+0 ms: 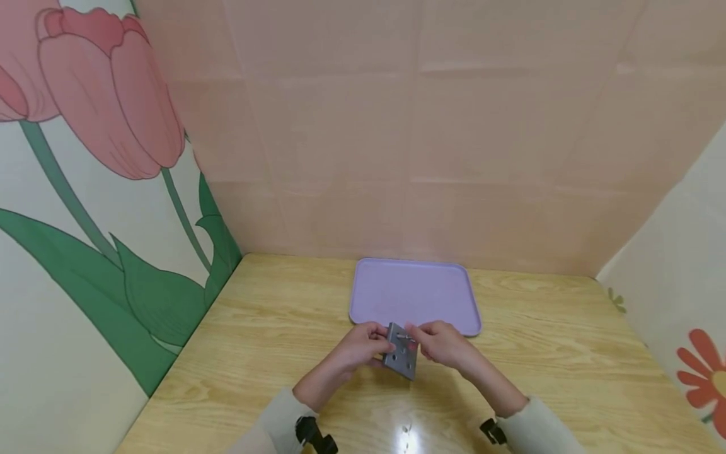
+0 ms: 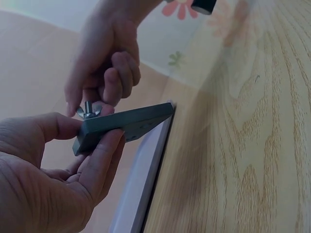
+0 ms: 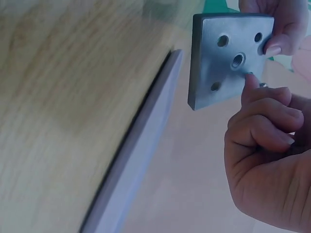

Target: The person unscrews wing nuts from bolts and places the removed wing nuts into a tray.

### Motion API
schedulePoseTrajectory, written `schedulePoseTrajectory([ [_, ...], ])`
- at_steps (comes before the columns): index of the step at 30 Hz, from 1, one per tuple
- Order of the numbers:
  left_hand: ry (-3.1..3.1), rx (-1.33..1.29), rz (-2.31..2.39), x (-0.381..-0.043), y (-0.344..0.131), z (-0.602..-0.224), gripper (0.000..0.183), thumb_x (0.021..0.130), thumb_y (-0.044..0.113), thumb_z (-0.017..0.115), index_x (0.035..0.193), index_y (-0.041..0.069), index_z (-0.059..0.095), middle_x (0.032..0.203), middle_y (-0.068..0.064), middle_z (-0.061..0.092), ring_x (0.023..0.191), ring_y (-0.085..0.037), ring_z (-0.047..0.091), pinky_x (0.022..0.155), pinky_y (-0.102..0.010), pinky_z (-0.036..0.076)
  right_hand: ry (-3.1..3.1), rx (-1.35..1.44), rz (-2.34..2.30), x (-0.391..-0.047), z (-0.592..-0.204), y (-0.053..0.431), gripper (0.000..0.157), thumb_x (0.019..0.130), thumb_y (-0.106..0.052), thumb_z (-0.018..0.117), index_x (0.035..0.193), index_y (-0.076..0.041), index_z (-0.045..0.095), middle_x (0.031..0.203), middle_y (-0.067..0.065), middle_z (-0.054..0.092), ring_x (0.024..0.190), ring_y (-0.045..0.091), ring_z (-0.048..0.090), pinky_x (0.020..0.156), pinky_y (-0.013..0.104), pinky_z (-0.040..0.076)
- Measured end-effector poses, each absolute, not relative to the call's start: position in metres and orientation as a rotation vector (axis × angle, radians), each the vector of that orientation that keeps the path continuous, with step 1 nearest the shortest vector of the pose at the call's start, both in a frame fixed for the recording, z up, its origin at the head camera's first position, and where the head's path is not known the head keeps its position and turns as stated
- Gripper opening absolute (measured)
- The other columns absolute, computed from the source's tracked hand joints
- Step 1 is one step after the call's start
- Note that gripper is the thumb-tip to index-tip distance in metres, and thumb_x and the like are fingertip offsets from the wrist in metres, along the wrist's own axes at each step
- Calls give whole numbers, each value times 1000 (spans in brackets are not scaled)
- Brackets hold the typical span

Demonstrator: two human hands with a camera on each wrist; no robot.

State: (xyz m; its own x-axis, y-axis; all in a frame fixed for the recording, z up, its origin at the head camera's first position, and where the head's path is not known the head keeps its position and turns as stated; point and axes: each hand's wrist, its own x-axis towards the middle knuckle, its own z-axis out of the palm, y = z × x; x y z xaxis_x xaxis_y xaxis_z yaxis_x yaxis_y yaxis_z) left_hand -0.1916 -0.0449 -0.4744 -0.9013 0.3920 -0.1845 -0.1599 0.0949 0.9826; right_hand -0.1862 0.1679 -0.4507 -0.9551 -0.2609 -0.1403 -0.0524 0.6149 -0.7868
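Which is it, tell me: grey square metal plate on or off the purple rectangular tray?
Off the tray: the left hand holds the plate in the air, fingers showing beneath it.

You are facing a creased far wall [image 1: 425, 126]; printed tulips [image 1: 119, 101] are filling the left wall [image 1: 62, 359]; glare [image 1: 406, 439] is marking the wood-grain table [image 1: 238, 378], near.

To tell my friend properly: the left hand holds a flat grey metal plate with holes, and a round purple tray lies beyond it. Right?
Not quite: the purple tray is rectangular, with rounded corners, as the head view shows. The left hand does hold the flat grey metal plate.
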Motion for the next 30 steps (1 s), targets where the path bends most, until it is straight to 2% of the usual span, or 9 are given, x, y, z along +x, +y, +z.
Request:
schedulePoseTrajectory([
  [3,1976,217,1854,-191,-46,-473,24,90,6,68,110,-5,61,102,-11,72,89,-21,70,71,-38,62,2743,-411,-1130,-187,-450,168,43,102,-46,56,86,-11,73,59,-5,50,54,11,42,49,26,34],
  [6,1978,209,1848,-192,-47,-472,24,91,6,68,110,-5,61,102,-11,72,89,-21,70,71,-38,62,2864,-587,-1028,-186,-449,169,33,99,-40,63,97,-9,76,58,-8,48,52,6,41,48,23,33],
  [10,1981,207,1853,-192,-47,-472,25,90,5,68,111,-6,61,100,-11,72,88,-21,69,71,-37,62,2950,-719,-957,-184,-447,168,31,95,-34,71,108,-6,74,56,-12,47,48,1,36,45,20,31],
  [16,1986,216,1861,-192,-48,-473,24,89,4,67,111,-6,62,100,-11,72,87,-21,69,69,-36,61,3007,-810,-876,-181,-445,168,25,92,-28,75,111,-11,73,57,-16,45,48,-2,35,44,18,29],
  [24,1977,226,1867,-192,-47,-474,23,91,5,66,111,-6,61,102,-11,72,89,-21,69,72,-40,61,3051,-860,-826,-181,-447,169,24,93,-28,74,114,-15,72,58,-17,44,48,-2,34,44,19,28],
  [27,1979,215,1865,-192,-47,-474,22,91,5,66,110,-5,62,101,-11,72,89,-21,69,72,-40,62,3033,-844,-898,-182,-447,168,24,97,-31,68,112,-13,73,57,-16,44,48,-2,34,44,19,29],
  [30,1982,202,1864,-191,-47,-472,22,91,5,67,110,-5,62,100,-11,72,89,-21,69,72,-39,62,3019,-736,-1017,-183,-447,169,26,102,-33,60,106,-11,75,59,-12,50,52,2,40,48,22,36],
])
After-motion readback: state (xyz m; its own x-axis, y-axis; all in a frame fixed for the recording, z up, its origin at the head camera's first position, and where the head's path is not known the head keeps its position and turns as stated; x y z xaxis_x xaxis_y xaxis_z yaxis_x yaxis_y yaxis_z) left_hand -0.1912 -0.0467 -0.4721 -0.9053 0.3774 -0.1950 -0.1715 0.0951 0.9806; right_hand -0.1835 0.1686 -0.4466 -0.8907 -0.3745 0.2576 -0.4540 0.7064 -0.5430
